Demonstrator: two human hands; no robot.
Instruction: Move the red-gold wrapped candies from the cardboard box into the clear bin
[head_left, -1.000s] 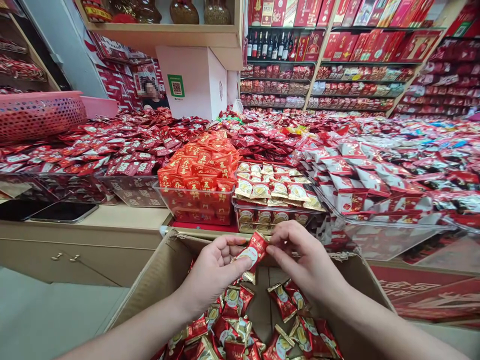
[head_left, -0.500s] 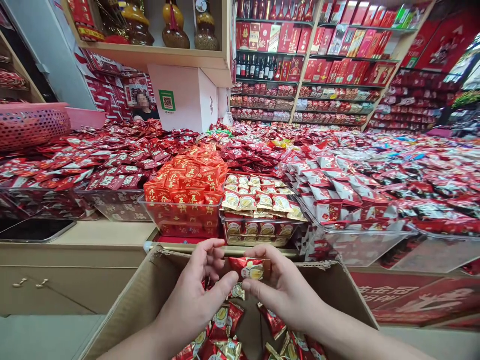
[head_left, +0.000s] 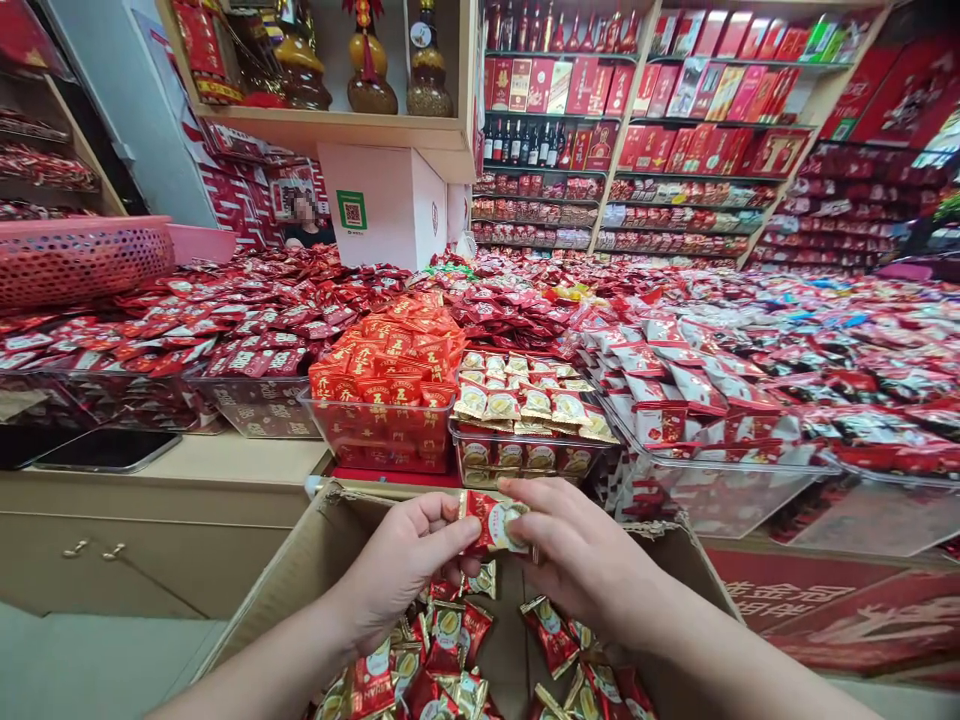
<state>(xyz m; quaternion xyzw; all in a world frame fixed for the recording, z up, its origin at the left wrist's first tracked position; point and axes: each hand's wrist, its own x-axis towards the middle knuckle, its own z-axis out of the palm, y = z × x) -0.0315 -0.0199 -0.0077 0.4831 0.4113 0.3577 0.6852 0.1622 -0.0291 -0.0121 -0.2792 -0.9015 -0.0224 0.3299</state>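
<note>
A red-and-gold wrapped candy [head_left: 489, 524] is held up over the open cardboard box [head_left: 259, 600]. My left hand [head_left: 409, 555] is closed on its left end, thumb across the front. At the other end, the fingers of my right hand [head_left: 581, 550] curl over the wrapper; that thumb is hidden. Below, loose candies [head_left: 448, 640] of the same red and gold kind lie in the box, with bare cardboard showing between two heaps. Just beyond the box edge stands a clear bin [head_left: 517, 460] stacked with neat rows of such candies.
Left of that bin is one heaped with orange-red packets [head_left: 390, 365]. To the right, a clear bin [head_left: 720, 490] holds white-and-red packets. A dark tablet-like slab [head_left: 109, 450] lies on the counter at left. A person [head_left: 306, 225] is in the background.
My left hand has gone from open beside the candy to gripping its left end. My right fingers have shifted over its right end. The view has turned slightly left.
</note>
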